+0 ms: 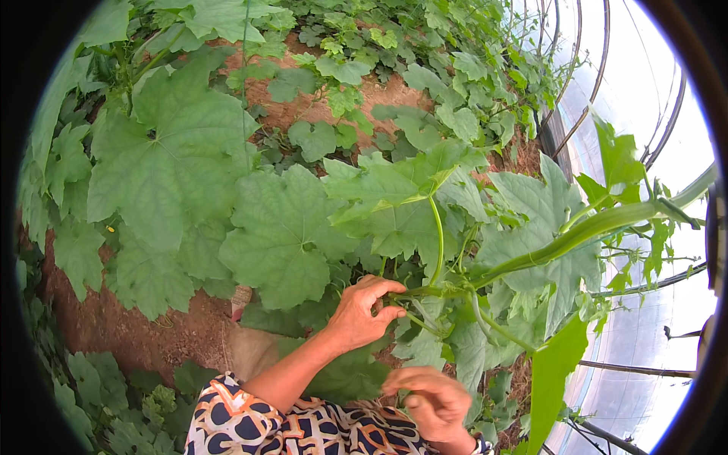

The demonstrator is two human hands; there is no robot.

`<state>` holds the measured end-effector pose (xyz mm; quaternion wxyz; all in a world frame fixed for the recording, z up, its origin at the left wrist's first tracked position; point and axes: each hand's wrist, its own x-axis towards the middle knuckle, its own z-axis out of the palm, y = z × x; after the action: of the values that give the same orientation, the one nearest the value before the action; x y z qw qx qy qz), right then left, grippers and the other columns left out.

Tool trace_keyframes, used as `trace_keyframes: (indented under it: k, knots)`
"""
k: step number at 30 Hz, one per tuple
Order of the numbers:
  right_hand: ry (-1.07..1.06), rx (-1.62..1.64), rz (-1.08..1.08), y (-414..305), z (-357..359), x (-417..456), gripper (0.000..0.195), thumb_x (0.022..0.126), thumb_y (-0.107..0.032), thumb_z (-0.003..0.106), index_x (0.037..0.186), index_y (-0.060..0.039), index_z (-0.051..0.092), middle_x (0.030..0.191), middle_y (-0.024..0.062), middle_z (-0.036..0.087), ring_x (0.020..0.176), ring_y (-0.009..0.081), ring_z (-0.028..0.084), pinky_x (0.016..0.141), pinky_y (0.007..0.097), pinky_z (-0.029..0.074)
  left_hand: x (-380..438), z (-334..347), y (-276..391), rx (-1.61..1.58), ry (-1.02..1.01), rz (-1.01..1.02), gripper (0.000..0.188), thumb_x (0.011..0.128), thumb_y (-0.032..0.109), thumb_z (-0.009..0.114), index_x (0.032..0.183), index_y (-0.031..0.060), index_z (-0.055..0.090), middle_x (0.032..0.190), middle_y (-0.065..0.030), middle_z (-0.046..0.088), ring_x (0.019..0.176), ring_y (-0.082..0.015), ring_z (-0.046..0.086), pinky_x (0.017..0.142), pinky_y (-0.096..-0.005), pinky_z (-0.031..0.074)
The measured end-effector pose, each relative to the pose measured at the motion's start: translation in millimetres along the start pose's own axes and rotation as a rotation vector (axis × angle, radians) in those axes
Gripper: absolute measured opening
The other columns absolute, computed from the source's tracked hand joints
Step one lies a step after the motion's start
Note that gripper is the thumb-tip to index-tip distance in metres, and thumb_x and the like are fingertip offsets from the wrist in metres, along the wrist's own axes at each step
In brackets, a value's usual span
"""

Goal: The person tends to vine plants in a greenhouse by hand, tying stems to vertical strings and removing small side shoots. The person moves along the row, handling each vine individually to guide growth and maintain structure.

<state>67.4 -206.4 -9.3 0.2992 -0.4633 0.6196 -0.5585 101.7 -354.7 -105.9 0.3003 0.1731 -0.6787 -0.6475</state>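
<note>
My left hand (364, 313) reaches in among the leaves, its thumb and index finger at a green vine stem (438, 291); whether they pinch it is hard to tell. My right hand (429, 401), slightly blurred, is below and to the right, fingers curled, with no object visible in it. From the stem a thick, long green gourd-like fruit or stem (569, 233) runs up to the right. A leaf stalk (438, 239) rises from the vine to a broad leaf (398, 182), and thin tendrils curl around the joint.
Large lobed leaves (170, 142) crowd the left and centre. A green string (244, 74) hangs at the upper left. Reddish soil (142, 335) shows between plants. Curved poles (597, 79) and translucent plastic sheeting (614, 341) stand at the right. A bright leaf (551, 381) hangs right of my right hand.
</note>
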Motion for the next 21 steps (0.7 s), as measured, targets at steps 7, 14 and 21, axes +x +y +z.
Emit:
trace_keyframes:
  k: [7, 14, 21]
  knots:
    - [0.155, -1.243, -0.078, 15, -23, 61, 0.011, 0.074, -0.006, 0.059, 0.083, -0.0009, 0.055, 0.072, 0.0139, 0.055, 0.067, 0.0301, 0.053, 0.067, 0.0377, 0.04, -6, 13, -8, -0.074, 0.042, 0.074, 0.029, 0.066, -0.01, 0.06, 0.093, -0.0009, 0.059, 0.092, -0.0129, 0.06, 0.074, -0.0203, 0.058, 0.063, -0.0275, 0.048]
    - [0.162, -1.174, -0.027, 40, -20, 59, 0.007, 0.068, -0.001, 0.059, 0.075, -0.0019, 0.058, 0.068, 0.0105, 0.057, 0.065, 0.0277, 0.052, 0.065, 0.0359, 0.036, -5, 18, -16, -0.059, 0.08, 0.102, 0.032, 0.064, -0.015, 0.057, 0.092, -0.0006, 0.06, 0.092, -0.0133, 0.06, 0.081, -0.0245, 0.059, 0.067, -0.0297, 0.049]
    - [0.256, -1.192, -0.223, 32, -19, 64, 0.004, 0.066, 0.002, 0.054, 0.068, -0.0013, 0.052, 0.064, 0.0098, 0.055, 0.059, 0.0256, 0.051, 0.065, 0.038, 0.037, 0, 19, -13, -0.035, 0.136, 0.108, 0.027, 0.066, -0.015, 0.057, 0.089, -0.0015, 0.06, 0.086, -0.0135, 0.061, 0.075, -0.0209, 0.061, 0.063, -0.0275, 0.05]
